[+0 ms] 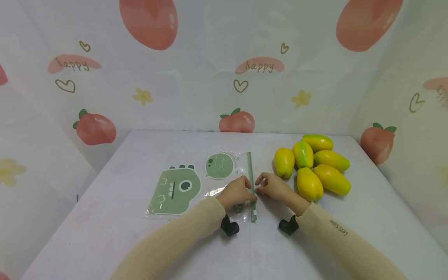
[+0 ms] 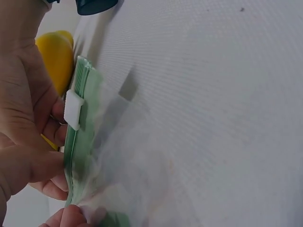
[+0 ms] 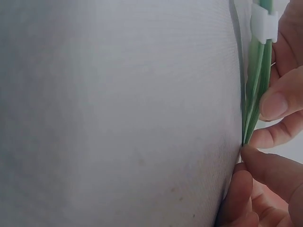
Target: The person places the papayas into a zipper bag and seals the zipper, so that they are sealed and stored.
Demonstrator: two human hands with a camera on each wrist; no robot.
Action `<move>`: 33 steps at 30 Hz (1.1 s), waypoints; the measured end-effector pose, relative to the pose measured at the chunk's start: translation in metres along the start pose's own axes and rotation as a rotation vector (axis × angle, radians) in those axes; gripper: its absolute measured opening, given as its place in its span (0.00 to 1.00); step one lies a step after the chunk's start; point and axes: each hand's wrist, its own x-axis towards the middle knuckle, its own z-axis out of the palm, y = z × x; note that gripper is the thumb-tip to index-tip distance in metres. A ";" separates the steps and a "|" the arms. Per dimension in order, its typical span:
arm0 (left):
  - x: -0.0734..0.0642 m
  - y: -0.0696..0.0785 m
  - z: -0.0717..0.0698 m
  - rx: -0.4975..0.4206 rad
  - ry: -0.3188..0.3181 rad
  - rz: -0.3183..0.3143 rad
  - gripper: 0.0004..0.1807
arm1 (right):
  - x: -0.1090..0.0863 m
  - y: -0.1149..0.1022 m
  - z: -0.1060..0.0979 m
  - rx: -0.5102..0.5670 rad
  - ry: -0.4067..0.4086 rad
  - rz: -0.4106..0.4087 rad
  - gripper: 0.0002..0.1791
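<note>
A clear zip bag [image 1: 217, 190] with green dinosaur prints lies flat on the table, its green zip strip [image 1: 250, 167] along the right side. My left hand [image 1: 238, 191] pinches that strip between thumb and fingers. Opposite it, my right hand [image 1: 274, 188] has thumb and index finger brought together at the strip's edge. In the right wrist view the two layers of the green strip [image 3: 258, 90] stand slightly apart near the fingertips. A white slider [image 2: 73, 109] sits toward the strip's near end.
Several yellow-green fruits [image 1: 309, 183], like mangoes or papayas, are grouped right of the bag, just beyond my right hand. The white-covered table [image 1: 98, 229] meets a fruit-printed cloth backdrop [image 1: 196, 97] at the back and sides.
</note>
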 end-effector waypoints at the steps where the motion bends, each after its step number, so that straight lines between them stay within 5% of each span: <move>1: 0.001 0.000 0.000 -0.003 -0.002 -0.002 0.20 | 0.000 0.000 0.000 -0.001 -0.001 -0.001 0.10; 17: 0.001 -0.003 -0.004 -0.056 -0.016 0.001 0.21 | 0.002 -0.001 -0.001 -0.009 -0.006 -0.018 0.14; 25: 0.000 -0.004 -0.003 -0.210 -0.013 -0.051 0.30 | 0.002 0.001 0.000 -0.034 -0.004 -0.081 0.19; 33: 0.001 -0.004 -0.001 -0.356 -0.023 -0.054 0.27 | 0.002 0.000 -0.002 -0.031 -0.016 -0.042 0.16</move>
